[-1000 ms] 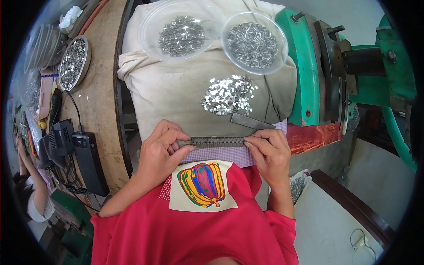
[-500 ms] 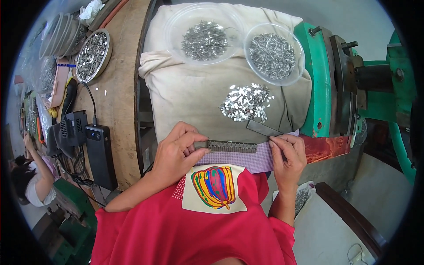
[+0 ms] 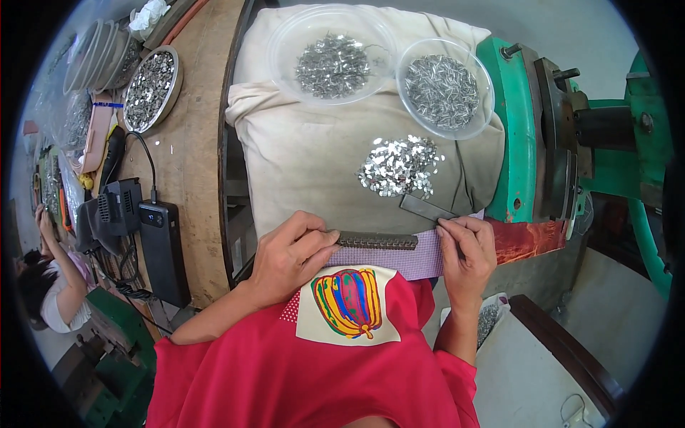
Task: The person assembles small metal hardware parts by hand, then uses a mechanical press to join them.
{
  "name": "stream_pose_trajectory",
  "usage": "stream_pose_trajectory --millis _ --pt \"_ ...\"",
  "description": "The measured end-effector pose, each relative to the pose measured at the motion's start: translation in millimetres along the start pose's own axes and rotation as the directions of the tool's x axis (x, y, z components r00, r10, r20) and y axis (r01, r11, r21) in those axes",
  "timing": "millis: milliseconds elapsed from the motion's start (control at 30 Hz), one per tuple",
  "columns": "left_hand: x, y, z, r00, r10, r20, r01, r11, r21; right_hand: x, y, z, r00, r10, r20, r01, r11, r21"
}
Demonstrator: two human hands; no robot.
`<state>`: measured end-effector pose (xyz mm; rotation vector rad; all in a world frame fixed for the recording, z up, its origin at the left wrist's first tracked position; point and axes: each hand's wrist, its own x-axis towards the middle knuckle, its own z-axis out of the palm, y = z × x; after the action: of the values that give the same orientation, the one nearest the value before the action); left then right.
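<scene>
My left hand (image 3: pixel 289 250) pinches one end of a dark metal bar (image 3: pixel 378 241) with a row of small notches along its lower edge. The bar points to the right, level, above a purple checked cloth (image 3: pixel 399 264). The fingers of my right hand (image 3: pixel 467 253) are closed on the near end of a flat grey metal strip (image 3: pixel 426 207). The strip slants away to the left, its far end beside a loose pile of small shiny metal pieces (image 3: pixel 398 166). That pile lies on a beige cloth (image 3: pixel 300 157).
Behind the pile stand a large clear bowl (image 3: pixel 387 36) and a smaller clear tub (image 3: pixel 488 93), both holding small metal parts. A green machine (image 3: pixel 510 143) borders the right. On the wooden bench (image 3: pixel 196 143) at left are a round tin (image 3: pixel 175 85) and a black power bank (image 3: pixel 163 250). Another person (image 3: pixel 64 292) sits far left.
The notched bar has been turned in my left hand, so its plain dark side now shows on top. My left fingers have shifted slightly along its end. The strip stays almost where it was.
</scene>
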<state>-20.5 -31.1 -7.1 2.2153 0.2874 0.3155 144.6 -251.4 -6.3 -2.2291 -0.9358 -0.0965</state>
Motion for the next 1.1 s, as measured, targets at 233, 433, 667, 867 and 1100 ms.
stream_pose_trajectory --millis 233,433,667,867,1100 --pt "-1 0 1 0.999 0.038 0.005 -0.038 0.998 0.056 1 0 -1 1.0 -0.007 -0.001 0.007 1.0 0.003" --pt "0 0 1 0.999 0.031 0.019 -0.032 0.998 0.054 10 -18 -6 0.994 -0.021 0.109 0.007 0.992 0.128" --pt "2 1 1 1.0 -0.001 0.021 0.0 0.999 0.036 24 -35 9 0.931 -0.171 0.321 0.13 0.981 0.145" --pt "2 1 1 0.999 -0.038 0.027 0.038 0.999 0.019 25 -37 11 0.909 -0.198 0.368 0.157 0.978 0.139" --pt "1 0 0 0.998 -0.056 0.041 0.056 0.998 -0.006 25 -38 11 0.898 -0.2 0.392 0.162 0.978 0.128"
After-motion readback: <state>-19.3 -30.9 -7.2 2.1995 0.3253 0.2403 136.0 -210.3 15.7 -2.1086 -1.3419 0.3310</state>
